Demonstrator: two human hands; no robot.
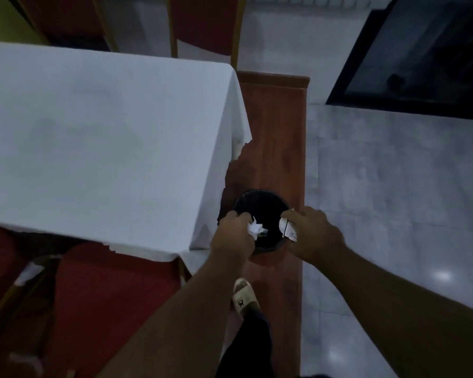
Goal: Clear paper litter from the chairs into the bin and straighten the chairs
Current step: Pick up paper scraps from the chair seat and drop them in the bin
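A small black bin [260, 205] stands on a reddish-brown floor strip beside the table. Both my hands hover over its mouth. My left hand [234, 231] grips a crumpled white paper [254, 228] above the bin's left rim. My right hand [311, 233] holds a folded white paper with a dark printed edge [287, 226] over the right rim. A red-cushioned chair [104, 296] with a gold frame stands at the lower left, partly under the tablecloth. Another red chair [205, 23] stands at the far end of the table.
A table under a white cloth [99, 132] fills the left. A scrap of white paper [29, 272] lies by the lower-left chairs. My sandalled foot [243, 298] is just behind the bin. Grey tiled floor [393, 200] spreads right; a dark framed panel [421, 55] sits top right.
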